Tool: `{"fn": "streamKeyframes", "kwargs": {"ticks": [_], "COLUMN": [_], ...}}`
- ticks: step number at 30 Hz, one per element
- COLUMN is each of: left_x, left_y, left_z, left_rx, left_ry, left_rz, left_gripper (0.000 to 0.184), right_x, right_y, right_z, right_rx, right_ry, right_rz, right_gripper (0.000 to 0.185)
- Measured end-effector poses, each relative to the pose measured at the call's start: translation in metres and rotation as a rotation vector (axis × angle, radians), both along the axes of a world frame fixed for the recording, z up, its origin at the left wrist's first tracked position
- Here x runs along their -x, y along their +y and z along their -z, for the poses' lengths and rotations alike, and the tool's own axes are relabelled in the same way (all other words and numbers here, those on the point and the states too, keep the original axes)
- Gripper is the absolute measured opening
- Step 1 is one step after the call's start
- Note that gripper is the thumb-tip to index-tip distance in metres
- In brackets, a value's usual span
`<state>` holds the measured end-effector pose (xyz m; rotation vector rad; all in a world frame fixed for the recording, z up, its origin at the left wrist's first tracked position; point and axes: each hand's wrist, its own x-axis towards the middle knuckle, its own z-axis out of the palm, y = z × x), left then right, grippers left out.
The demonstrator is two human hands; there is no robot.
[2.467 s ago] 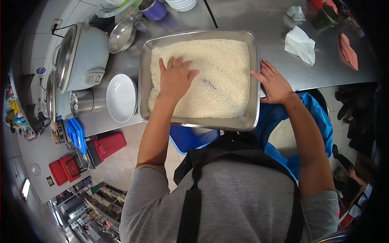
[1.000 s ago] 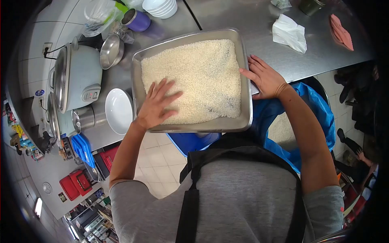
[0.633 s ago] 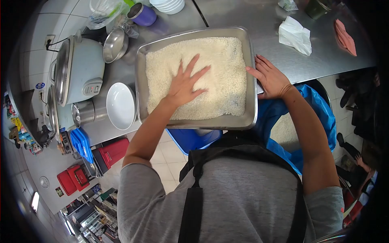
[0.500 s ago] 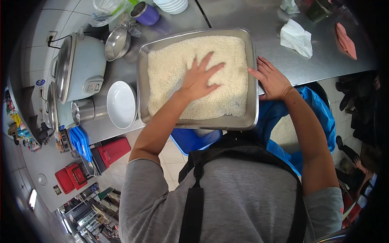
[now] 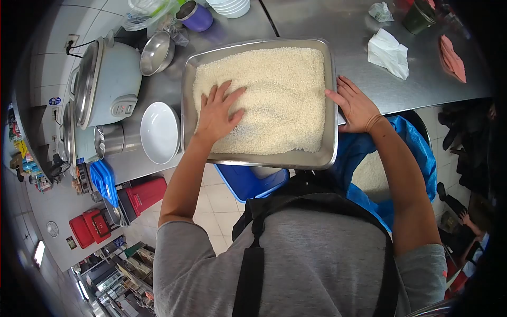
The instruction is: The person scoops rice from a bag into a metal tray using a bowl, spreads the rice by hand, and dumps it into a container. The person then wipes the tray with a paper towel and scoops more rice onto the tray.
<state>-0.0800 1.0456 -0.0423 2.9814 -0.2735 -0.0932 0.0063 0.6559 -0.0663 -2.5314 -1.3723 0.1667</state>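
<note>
A rectangular metal tray holds a broad layer of white rice grains. My left hand lies open on the rice near the tray's left side, palm down with the fingers spread. Shallow ridges run across the rice to its right. At the right edge, my right hand grips the tray, its thumb over the rim and its fingers stretched along the outer wall. Beneath that hand a small pale flat edge shows, too covered to name.
Left of the tray stand a white bowl, a metal bowl and a rice cooker. A white paper towel and pink cloth lie right. Below are a blue bin and a blue-lined rice container.
My left hand has swept left across the rice from the middle of the tray, and the surface there is smoother with new ridges. My right hand stays at the rim.
</note>
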Motion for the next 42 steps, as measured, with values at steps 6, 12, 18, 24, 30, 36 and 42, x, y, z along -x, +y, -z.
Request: {"fn": "streamKeyframes", "kwargs": {"ticks": [6, 12, 18, 24, 30, 36, 42], "left_x": [0.048, 0.065, 0.090, 0.110, 0.154, 0.176, 0.163], "left_y": [-0.034, -0.045, 0.040, 0.054, 0.048, 0.035, 0.000], "left_z": [-0.014, -0.046, -0.029, -0.005, -0.047, -0.004, 0.010], "left_rx": [0.082, 0.275, 0.130, 0.022, 0.573, 1.600, 1.657], "left_ry": [0.099, 0.237, -0.289, -0.300, 0.355, 0.280, 0.036], "left_rz": [-0.049, 0.028, -0.392, -0.662, -0.855, -1.056, -1.138], "left_gripper": [0.051, 0.038, 0.037, 0.045, 0.054, 0.064, 0.047], "right_x": [-0.001, 0.000, 0.000, 0.002, -0.004, 0.003, 0.000], "right_y": [0.000, 0.000, 0.000, -0.001, -0.005, -0.001, 0.000], "right_z": [0.000, 0.002, 0.002, 0.007, 0.027, 0.007, 0.013], "right_rx": [-0.024, -0.038, -0.062, -0.095, -0.024, -0.074, 0.024], "right_ry": [0.006, -0.015, -0.015, -0.013, -0.163, 0.033, -0.019], "right_rz": [-0.012, -0.009, -0.017, 0.020, 0.048, 0.080, 0.068], "right_gripper": [0.110, 0.112, 0.117, 0.128, 0.120, 0.104, 0.099]}}
